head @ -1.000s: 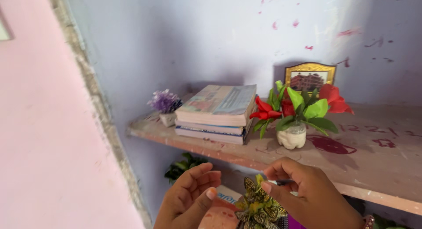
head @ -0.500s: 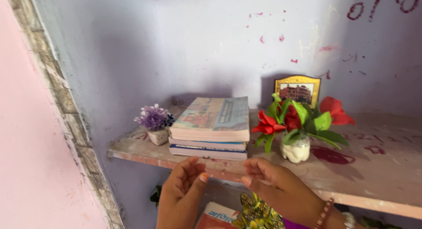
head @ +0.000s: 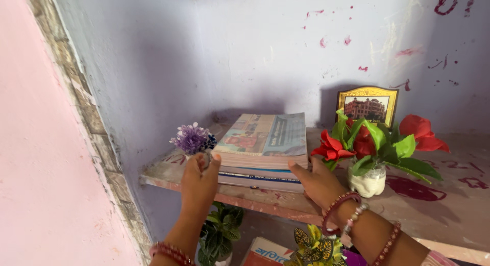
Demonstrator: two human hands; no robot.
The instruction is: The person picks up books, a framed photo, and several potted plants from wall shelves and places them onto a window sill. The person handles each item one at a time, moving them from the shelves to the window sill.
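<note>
**Two hands close on the ends of a book stack**

Two bare hands meet a stack of books (head: 263, 146) that lies flat on a pinkish, paint-stained shelf (head: 439, 215) set in a pale lilac wall niche. The left hand (head: 200, 178) presses against the stack's left end, fingers (head: 204, 166) curled and the thumb tip up at the edge of the top book — gripping the side rather than lying flat. The right hand (head: 317, 182) is at the stack's right front corner, its thumb laid along the lower books and the other fingers tucked round the far side, where the view cannot show how far they wrap. Beaded bracelets (head: 352, 220) circle the right wrist, and a reddish one circles the left.

Just left of the books, touching or nearly touching the left hand, stands a small pot of purple flowers (head: 193, 138). To the right, close beside the stack, a white pot of red flowers with green leaves (head: 375, 148) stands — and behind it a gold-framed picture (head: 368, 105) leans upright against the wall. Below the shelf, a dark green leafy plant (head: 219, 235), a patterned yellow-and-black paper flower (head: 312, 248) and a red-covered book (head: 265, 255) are visible.
</note>
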